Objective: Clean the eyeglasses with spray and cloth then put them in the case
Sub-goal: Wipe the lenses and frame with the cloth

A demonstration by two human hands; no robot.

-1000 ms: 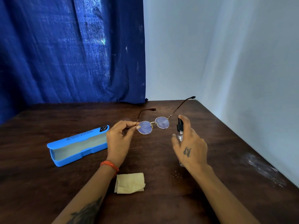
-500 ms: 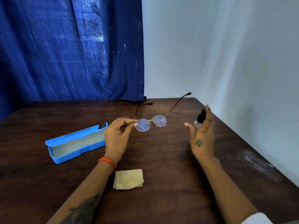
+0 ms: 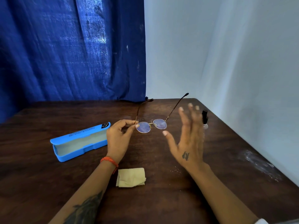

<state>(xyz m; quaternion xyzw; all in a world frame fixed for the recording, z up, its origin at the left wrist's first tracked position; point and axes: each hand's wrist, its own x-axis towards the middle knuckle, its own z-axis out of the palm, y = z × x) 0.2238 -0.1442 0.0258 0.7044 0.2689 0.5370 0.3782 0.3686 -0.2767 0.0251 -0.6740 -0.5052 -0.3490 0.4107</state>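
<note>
My left hand pinches the left edge of the round gold-rimmed eyeglasses and holds them above the table, temples unfolded and pointing away. My right hand hovers just right of the glasses, fingers spread, holding nothing. Behind it, the small clear spray bottle with a black nozzle stands on the table, mostly hidden by the fingers. An open blue glasses case lies to the left. A folded yellow cloth rests near the front, between my forearms.
The dark wooden table meets a blue curtain at the back and a pale wall on the right. A whitish smear marks the table's right edge. Small crumbs lie by my right wrist.
My right hand carried the spray bottle right, stood it on the table and let go; it has since drifted back toward the glasses with fingers spread. The left hand stayed put.
</note>
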